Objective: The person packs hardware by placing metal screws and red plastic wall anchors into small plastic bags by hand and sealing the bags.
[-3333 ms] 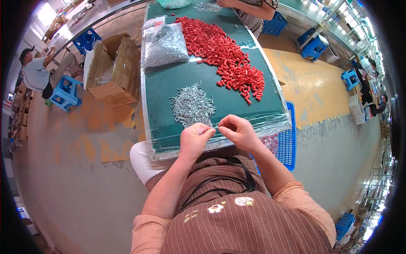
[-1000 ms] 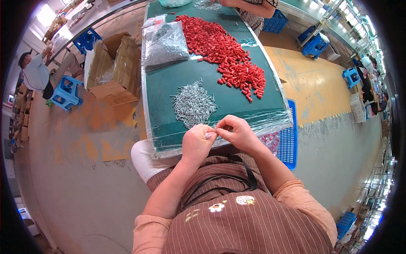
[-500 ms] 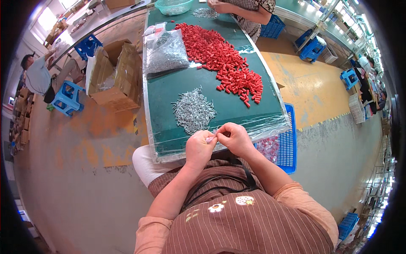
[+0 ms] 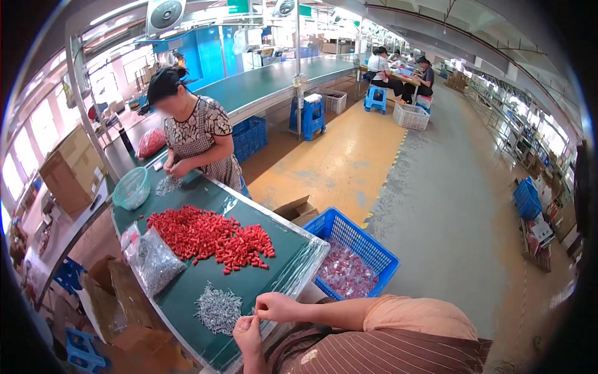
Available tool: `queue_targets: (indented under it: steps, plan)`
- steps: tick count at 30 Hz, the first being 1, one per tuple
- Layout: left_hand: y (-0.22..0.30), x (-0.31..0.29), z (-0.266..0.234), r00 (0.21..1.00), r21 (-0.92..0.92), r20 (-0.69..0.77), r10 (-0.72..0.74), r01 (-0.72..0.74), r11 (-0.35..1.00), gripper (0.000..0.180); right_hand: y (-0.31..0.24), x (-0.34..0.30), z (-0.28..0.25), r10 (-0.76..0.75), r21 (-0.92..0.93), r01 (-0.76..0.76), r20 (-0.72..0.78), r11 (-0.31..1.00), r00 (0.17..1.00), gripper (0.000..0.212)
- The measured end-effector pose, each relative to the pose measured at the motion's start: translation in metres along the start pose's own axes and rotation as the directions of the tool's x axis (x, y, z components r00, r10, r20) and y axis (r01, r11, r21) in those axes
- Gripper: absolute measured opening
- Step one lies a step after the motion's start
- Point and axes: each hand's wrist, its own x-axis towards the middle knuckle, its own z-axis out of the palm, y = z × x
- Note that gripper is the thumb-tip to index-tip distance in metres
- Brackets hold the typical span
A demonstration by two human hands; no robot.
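At the table's near edge, my left hand and my right hand meet with fingertips pinched together. A small clear plastic bag seems to be between them, mostly hidden by the fingers. Just beyond my left hand is a heap of small silver screws on the green tabletop. Farther off, short red plastic tubes lie in a long spread pile. Left of that pile, a large clear bag of silver hardware rests on the table.
A blue basket of small clear bags with red pieces stands right of the table. Across the table a co-worker handles small metal pieces beside a green basket. Cardboard boxes and a blue stool are at left.
My view has swung up and to the right, bringing the co-worker and the far hall into sight. My hands stay pinched together near the table's edge.
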Motion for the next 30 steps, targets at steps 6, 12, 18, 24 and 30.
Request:
queue_targets:
  steps: [6, 12, 18, 24, 30]
  plan:
    - [0.004, 0.011, 0.016, 0.991, -0.167, -0.064, -0.120, 0.108, 0.980, 0.019, 0.029, 0.010, -0.006, 0.049, -0.015, -0.049, -0.034, 0.999, 0.998, 0.017]
    - [-0.004, 0.018, 0.006, 0.990, -0.056, -0.039, -0.137, 0.135, 0.989, 0.014, 0.018, 0.017, 0.008, -0.303, -0.016, 0.303, -0.044, 0.953, 0.952, 0.012]
    - [0.007, -0.002, -0.016, 0.973, -0.176, -0.074, -0.218, 0.202, 0.963, 0.009, 0.017, 0.010, 0.028, -0.389, 0.028, 0.388, 0.069, 0.921, 0.919, 0.012]
    - [0.018, -0.011, -0.028, 0.960, 0.304, -0.248, 0.127, -0.047, 0.951, 0.005, 0.016, 0.032, 0.016, -0.326, -0.028, 0.334, 0.154, 0.942, 0.933, 0.017]
    - [0.019, -0.041, -0.061, 0.924, 0.351, -0.377, 0.072, 0.070, 0.934, 0.004, 0.006, 0.087, 0.044, -0.169, -0.345, 0.259, 0.269, 0.902, 0.948, 0.028]
